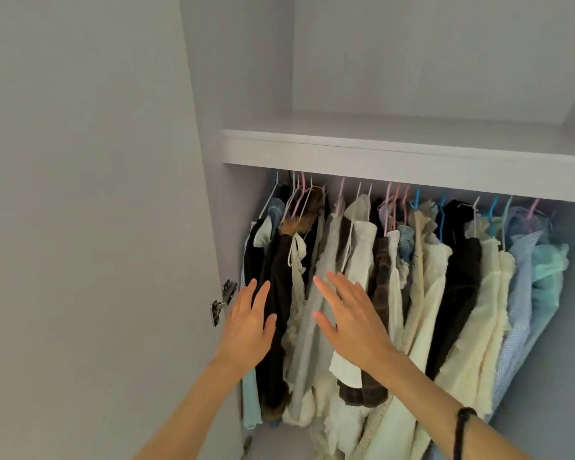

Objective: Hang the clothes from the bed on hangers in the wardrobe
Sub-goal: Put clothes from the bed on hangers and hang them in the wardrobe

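Far left, pale grey wardrobe door (80, 227) swung open on metal hinge (222, 302). Left hand (246, 327), grip released with fingers straight, against long black garment (274, 310); right hand (352, 323), grip released too, fingers spread, over pale grey garment (312, 327). Further right, crowded row of cream, black and blue clothes (462, 293) on coloured wire hangers (442, 210) beneath white wardrobe shelf (395, 154).

Both hands, left (246, 327) and right (352, 323), flat, fingers straight.
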A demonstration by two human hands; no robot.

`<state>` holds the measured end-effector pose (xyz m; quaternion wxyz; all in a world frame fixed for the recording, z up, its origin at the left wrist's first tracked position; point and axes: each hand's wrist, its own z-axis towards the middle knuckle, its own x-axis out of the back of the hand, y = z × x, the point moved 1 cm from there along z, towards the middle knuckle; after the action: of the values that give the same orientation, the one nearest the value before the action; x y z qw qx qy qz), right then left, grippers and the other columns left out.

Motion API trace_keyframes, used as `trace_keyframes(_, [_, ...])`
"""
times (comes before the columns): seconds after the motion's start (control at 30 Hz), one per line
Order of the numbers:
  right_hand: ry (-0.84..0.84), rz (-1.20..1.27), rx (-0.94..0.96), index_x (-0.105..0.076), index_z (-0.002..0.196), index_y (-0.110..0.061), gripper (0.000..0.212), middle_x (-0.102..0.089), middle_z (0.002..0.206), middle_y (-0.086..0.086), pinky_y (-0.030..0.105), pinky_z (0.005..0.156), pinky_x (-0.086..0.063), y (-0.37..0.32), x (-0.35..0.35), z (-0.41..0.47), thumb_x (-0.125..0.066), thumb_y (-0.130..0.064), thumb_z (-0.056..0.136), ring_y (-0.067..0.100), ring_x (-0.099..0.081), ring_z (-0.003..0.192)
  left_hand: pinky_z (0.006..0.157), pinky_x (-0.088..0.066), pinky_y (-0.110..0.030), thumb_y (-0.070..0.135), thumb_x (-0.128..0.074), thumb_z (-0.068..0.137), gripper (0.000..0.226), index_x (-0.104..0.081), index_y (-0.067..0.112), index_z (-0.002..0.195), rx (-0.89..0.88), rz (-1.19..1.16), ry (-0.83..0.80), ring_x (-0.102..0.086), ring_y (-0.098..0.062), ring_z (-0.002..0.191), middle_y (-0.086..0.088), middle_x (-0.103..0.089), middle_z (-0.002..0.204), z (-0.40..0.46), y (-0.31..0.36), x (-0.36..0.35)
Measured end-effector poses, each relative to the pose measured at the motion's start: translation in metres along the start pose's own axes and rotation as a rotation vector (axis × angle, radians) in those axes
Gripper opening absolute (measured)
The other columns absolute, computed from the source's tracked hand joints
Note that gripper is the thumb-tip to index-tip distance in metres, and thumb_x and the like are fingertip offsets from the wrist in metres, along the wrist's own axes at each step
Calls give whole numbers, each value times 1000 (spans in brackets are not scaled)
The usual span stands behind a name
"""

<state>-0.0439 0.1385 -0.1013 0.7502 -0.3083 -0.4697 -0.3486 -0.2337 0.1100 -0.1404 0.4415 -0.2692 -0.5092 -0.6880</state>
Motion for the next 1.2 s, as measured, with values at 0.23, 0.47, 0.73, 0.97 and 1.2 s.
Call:
trace_keyframes(0.23, [-34, -34, 71, -56, 125, -13, 51, -59, 125, 13, 50, 92, -47, 13, -28, 88, -31, -39, 89, 32, -55, 118, 116, -17, -36, 20, -41, 98, 56, -15, 9, 147, 14, -48, 77, -12, -25, 142, -13, -13, 154, 86, -13, -8])
trace_keyframes(0.47, [-48, 118, 66, -21, 147, -15, 53, -17, 155, 10, 38, 117, -16, 30, -62, 166, -34, -34, 99, 24, -11, 143, 116, -10, -39, 20, -41, 98, 60, -11, 3, 146, 141, -23, 185, -5, -32, 142, -19, -10, 153, 160, -26, -25])
trace_keyframes(0.73, [52, 570, -140, -21, 147, -15, 61, -13, 154, 9, 27, 112, -16, 35, -96, 204, -49, -31, 95, 22, -13, 142, 87, -27, -16, 15, -37, 99, 43, -32, 1, 140, 225, -189, 199, -45, -33, 114, -23, -45, 126, 192, -35, -34])
trace_keyframes(0.97, [75, 916, -342, -29, 144, -11, 57, -30, 145, 7, 15, 105, -25, 37, -99, 213, -54, -17, 93, 19, -35, 133, 95, -17, -6, 16, -31, 101, 44, -27, 7, 144, 157, -315, 97, -32, -24, 135, -11, -35, 146, 193, -35, -41])
trace_keyframes(1.2, [73, 915, -432, -37, 141, -15, 41, -39, 143, 5, 19, 102, -28, 61, -77, 208, -35, -16, 100, 17, -41, 129, 55, -40, -13, 8, -34, 99, 42, -32, 5, 141, -47, -230, 37, -51, 0, 52, 2, -55, 67, 189, -14, -43])
